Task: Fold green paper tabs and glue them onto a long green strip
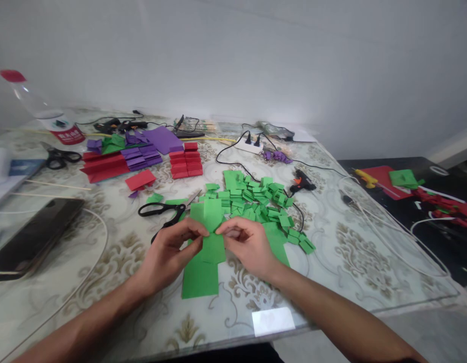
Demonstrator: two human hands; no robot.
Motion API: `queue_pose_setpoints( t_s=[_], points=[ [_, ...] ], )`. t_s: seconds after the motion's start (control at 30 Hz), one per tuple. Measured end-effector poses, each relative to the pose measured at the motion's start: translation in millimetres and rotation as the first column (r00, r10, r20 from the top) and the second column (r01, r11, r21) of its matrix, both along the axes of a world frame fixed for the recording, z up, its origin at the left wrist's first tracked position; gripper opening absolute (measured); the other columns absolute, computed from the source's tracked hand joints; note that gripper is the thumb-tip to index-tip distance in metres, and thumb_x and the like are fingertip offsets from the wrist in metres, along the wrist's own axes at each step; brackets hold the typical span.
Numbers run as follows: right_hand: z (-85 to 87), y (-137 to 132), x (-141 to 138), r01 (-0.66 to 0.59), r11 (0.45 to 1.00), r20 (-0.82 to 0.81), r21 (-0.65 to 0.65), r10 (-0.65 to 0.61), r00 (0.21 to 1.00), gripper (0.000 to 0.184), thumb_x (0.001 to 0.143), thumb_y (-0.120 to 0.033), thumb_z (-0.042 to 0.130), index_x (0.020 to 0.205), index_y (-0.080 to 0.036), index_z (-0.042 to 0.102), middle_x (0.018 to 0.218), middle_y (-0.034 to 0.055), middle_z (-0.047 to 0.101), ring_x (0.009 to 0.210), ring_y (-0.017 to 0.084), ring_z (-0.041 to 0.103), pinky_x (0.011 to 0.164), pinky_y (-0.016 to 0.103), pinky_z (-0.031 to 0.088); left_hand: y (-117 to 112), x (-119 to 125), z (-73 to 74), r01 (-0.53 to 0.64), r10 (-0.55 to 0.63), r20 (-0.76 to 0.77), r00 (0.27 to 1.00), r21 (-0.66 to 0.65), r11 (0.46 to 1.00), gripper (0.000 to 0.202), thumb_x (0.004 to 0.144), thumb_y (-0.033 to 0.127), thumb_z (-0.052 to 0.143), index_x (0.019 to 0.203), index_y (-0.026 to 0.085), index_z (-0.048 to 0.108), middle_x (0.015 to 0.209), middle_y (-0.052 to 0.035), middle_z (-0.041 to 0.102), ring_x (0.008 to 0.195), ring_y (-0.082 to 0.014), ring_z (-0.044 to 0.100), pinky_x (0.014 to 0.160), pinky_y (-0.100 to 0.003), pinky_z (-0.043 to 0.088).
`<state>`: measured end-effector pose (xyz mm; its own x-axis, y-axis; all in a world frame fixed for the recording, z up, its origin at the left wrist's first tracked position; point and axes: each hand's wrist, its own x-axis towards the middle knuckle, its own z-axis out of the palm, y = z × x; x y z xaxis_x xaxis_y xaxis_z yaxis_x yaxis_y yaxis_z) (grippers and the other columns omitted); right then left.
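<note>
My left hand [173,249] and my right hand [248,244] meet at the middle of the table, both pinching a long green paper strip [203,275] that is folded in pleats. The strip's upper end [211,212] stands up between my fingertips, its lower end lies flat toward me. Just behind lies a heap of small folded green paper squares [256,199]. Black-handled scissors [163,210] rest to the left of the strip, close to my left hand.
Red pleated paper [105,167], purple paper [144,151] and stacked red pieces [186,161] lie at the back left. A black glue gun [301,182], a power strip [250,146], cables, a phone [33,234], a second pair of scissors [59,157] and a bottle [48,113] surround them.
</note>
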<state>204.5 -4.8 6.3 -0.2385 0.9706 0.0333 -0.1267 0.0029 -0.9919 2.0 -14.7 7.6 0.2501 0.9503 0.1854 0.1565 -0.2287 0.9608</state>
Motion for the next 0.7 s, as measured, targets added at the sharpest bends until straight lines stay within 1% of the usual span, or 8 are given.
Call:
queue_pose_setpoints(
  t_s=[0.2,0.33,0.53,0.63,0.7],
  points=[
    [2.0,-0.5,-0.9,0.005,1.000,-0.022,-0.022,-0.005,1.000,0.010,0.072,-0.015,0.070,0.078,-0.022,0.075,0.064,-0.0031,0.068,0.056,0.012,0.062,0.056,0.025,0.059,-0.2,-0.2,4.1,-0.010,0.012,-0.029,1.000,0.037,0.999,0.009,0.088,0.017,0.066,0.091,0.023,0.073,0.085,-0.0025,0.072,0.078,-0.0178,0.067,0.071,-0.027,0.054],
    [2.8,-0.7,-1.0,0.010,1.000,0.006,-0.001,-0.010,1.000,0.009,0.072,-0.016,0.070,0.078,-0.022,0.075,0.062,-0.0035,0.066,0.055,0.012,0.062,0.054,0.026,0.059,-0.1,-1.8,2.0,-0.012,0.015,-0.048,0.999,0.047,0.999,0.009,0.089,0.019,0.066,0.092,0.024,0.073,0.087,-0.0029,0.073,0.079,-0.0190,0.068,0.072,-0.029,0.054],
    [2.6,-1.2,-1.1,0.013,1.000,-0.018,-0.007,-0.013,1.000,0.009,0.072,-0.015,0.069,0.077,-0.021,0.074,0.063,-0.0029,0.068,0.055,0.012,0.062,0.054,0.024,0.056,-0.3,-4.0,-0.7,0.028,-0.025,-0.063,0.998,0.063,0.998,0.010,0.093,0.019,0.064,0.097,0.024,0.071,0.091,-0.0040,0.072,0.084,-0.0192,0.067,0.076,-0.029,0.054],
    [3.4,-2.0,0.0,0.012,1.000,0.014,0.002,-0.012,1.000,0.011,0.073,-0.014,0.069,0.077,-0.022,0.075,0.062,-0.0026,0.068,0.055,0.013,0.063,0.055,0.025,0.054,0.1,-5.0,1.3,0.057,-0.051,-0.076,0.996,0.074,0.996,0.010,0.093,0.019,0.063,0.098,0.023,0.071,0.092,-0.0045,0.072,0.085,-0.0195,0.067,0.077,-0.030,0.053],
    [4.1,-2.7,0.7,0.015,1.000,0.051,0.013,-0.016,0.999,0.010,0.074,-0.014,0.069,0.077,-0.022,0.076,0.061,-0.0021,0.067,0.054,0.013,0.063,0.052,0.024,0.051,0.2,-4.9,3.9,0.074,-0.067,-0.083,0.994,0.085,0.994,0.010,0.093,0.019,0.063,0.095,0.022,0.072,0.090,-0.0049,0.072,0.085,-0.0199,0.066,0.077,-0.030,0.052]
  ],
)
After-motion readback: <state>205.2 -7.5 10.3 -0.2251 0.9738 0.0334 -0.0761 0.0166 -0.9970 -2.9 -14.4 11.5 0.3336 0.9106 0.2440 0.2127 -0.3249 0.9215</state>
